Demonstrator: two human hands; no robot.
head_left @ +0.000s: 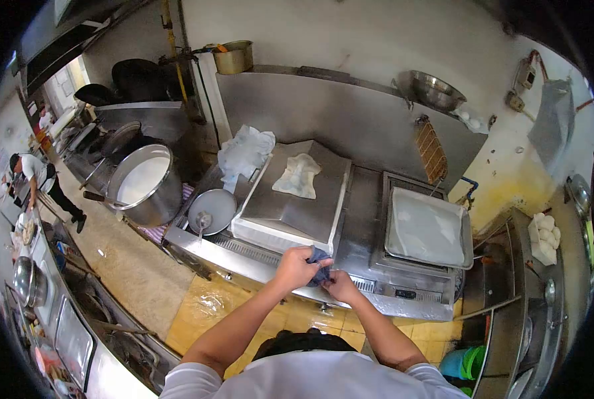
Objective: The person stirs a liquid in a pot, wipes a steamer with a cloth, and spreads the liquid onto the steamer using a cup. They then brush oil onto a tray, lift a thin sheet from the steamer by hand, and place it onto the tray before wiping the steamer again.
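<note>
My left hand (295, 268) is closed on a dark blue-grey cloth (319, 258), bunched up at the front edge of the steel counter. Close beside it, my right hand (341, 286) pinches the lower end of the same cloth. Just beyond my hands stands a steel box-shaped steamer with a metal lid (293, 213); a pale, stained cloth (297, 176) lies on top of that lid. White cloth shows along the lid's lower edge. To the right, a tray (424, 229) lined with whitish sheeting rests on the counter.
Left of the steamer sit a shallow pan (212, 210) with a ladle, crumpled plastic (245, 156) and a large pot (145, 179) of white liquid. A wire rack (431, 151) hangs behind. Eggs (544, 238) fill a carton at right. Another person (44, 179) stands far left.
</note>
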